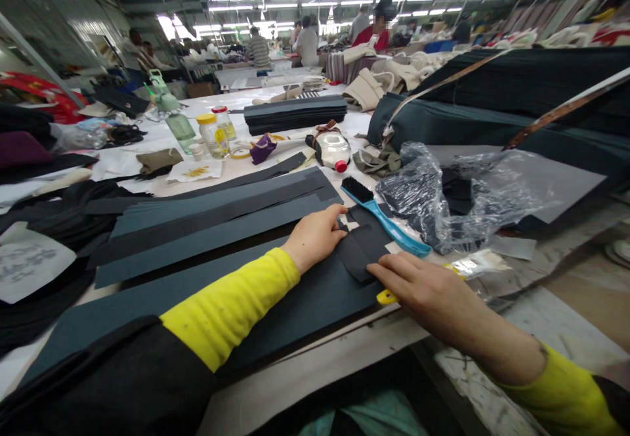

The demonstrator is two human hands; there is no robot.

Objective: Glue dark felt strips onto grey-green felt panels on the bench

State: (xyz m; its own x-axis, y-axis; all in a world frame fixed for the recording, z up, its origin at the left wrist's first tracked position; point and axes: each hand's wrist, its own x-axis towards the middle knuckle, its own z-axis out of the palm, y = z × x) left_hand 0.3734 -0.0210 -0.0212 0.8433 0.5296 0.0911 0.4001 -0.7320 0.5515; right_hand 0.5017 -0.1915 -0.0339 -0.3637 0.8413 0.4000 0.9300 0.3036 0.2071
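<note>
A small dark fabric piece (361, 247) lies over the near end of a long blue-grey panel (256, 298). My left hand (315, 236) bends over its left edge, fingertips and thumb curled against it. On the opposite side, my right hand (428, 288) grips the near right corner between closed fingers. Beneath my right hand passes a brush with a yellow handle (386, 297); its pale bristles show beyond the hand, and the middle is hidden. A blue-handled brush (388, 220) with black bristles rests just behind the fabric piece.
Layered blue-grey strips (216, 216) lie left of my hands. Crumpled clear plastic (423, 190) sits to the right, before a strapped dark stack (482, 111). Further back stand a white bottle with a red cap (332, 147), jars (214, 137) and a green spray bottle (177, 121). Several people work beyond.
</note>
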